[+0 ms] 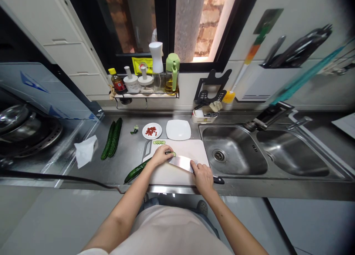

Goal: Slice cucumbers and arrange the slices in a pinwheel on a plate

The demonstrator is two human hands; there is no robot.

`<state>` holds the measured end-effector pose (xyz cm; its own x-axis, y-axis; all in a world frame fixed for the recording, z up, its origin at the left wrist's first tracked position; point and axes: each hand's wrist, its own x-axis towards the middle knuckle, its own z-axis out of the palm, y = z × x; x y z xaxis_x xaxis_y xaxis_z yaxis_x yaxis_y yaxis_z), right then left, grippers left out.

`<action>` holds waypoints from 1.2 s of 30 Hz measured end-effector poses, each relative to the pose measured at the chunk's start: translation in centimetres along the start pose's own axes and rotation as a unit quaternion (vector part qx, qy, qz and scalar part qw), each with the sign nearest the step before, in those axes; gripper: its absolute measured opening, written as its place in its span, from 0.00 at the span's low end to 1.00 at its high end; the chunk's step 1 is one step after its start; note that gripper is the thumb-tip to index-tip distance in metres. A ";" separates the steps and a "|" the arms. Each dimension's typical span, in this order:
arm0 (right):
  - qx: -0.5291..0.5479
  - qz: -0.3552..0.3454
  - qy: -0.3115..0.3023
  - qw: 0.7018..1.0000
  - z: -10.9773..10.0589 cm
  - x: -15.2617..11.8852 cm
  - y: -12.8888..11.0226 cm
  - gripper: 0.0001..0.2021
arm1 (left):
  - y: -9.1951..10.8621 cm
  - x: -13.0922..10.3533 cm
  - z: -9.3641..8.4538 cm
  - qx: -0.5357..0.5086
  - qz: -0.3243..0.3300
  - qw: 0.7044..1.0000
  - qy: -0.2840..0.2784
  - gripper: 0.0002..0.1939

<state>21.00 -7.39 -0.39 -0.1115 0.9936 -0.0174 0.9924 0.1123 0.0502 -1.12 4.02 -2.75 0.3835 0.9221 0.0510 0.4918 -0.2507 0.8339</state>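
A white cutting board [177,177] lies on the steel counter. My right hand [203,175] is closed on a wide-bladed knife [181,163], its fingers on the blade; the black handle end shows to the right of the hand. Near the blade's left end, my left hand [163,155] holds a cucumber [137,170], which runs out under the wrist past the board's left edge. A cut green piece shows at the left fingertips. Several thin cucumber slices [159,142] lie in a row at the board's top left.
Behind the board are a plate of red pieces [151,137] and a white square plate [178,130]. Two cucumbers [111,139] and a white tissue [85,151] lie to the left. A double sink [234,151] is at the right. A condiment rack [149,95] hangs above.
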 end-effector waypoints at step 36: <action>0.086 0.079 -0.046 0.992 1.7 -2.4 0.7 0.21 | -4.6 5.1 -1.3 0.146 -0.208 0.966 0.051 0.08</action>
<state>22.04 -9.71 -1.97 0.0427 0.9925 -0.1142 0.9923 -0.0554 -0.1111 -2.46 10.27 -5.64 0.0330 0.9815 -0.1887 0.7925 0.0894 0.6033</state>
